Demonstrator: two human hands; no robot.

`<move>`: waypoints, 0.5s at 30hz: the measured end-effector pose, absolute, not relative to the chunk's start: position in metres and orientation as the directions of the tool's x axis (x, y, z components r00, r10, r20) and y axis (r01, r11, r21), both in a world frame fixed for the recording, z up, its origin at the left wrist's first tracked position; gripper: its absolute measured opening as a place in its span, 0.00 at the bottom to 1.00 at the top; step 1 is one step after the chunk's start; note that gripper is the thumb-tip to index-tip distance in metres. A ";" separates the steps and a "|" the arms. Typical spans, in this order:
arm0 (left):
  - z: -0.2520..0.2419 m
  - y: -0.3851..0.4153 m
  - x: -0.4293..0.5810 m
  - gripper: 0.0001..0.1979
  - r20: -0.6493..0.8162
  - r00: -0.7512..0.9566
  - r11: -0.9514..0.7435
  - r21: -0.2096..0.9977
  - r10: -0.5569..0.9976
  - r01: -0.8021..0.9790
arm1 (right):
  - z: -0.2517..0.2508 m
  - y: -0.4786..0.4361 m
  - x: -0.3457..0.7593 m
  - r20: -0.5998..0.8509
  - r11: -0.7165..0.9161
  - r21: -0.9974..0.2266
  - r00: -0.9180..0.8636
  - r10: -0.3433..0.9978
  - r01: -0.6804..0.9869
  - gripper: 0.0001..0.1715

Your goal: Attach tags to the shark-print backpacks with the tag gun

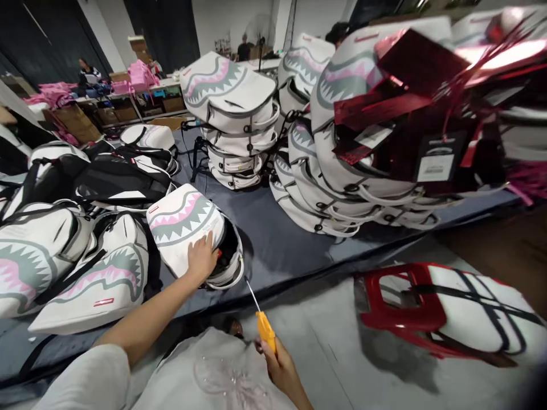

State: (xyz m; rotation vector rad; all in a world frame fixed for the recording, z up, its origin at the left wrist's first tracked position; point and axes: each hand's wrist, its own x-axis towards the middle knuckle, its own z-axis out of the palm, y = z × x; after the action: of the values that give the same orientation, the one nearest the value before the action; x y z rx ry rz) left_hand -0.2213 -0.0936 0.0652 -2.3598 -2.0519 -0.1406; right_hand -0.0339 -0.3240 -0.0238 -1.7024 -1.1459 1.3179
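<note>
In the head view, a white backpack (176,239) with a pink and grey shark-mouth print lies on the dark-covered table, its dark opening turned to the right. My left hand (202,261) rests on its front panel beside the opening, fingers spread. A small red spot shows by the thumb; I cannot make out what it is. My right hand (280,364) is closed around a yellow long-necked lighter (265,330), low in front of my body. Its thin metal neck points up toward the backpack's white handle, a little apart from it.
Similar backpacks (102,285) lie at the left. A stack of backpacks (233,122) stands behind, with taller piles (325,176) at the right under shiny red material (410,102) with tags. A red plastic stool (401,324) holding a backpack stands on the floor. Several people are farther back.
</note>
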 end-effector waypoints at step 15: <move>0.141 -0.104 -0.359 0.12 0.242 -0.041 0.021 0.085 0.969 0.996 | 0.002 -0.272 -0.052 -0.226 -0.201 -0.875 -0.005 0.974 0.441 0.32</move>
State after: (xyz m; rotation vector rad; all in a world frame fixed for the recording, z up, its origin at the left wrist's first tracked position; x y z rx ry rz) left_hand -0.3590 -0.1038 0.1414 -2.0918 -2.1580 -0.3510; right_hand -0.0519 -0.2718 0.0023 -1.6900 -1.4721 1.1678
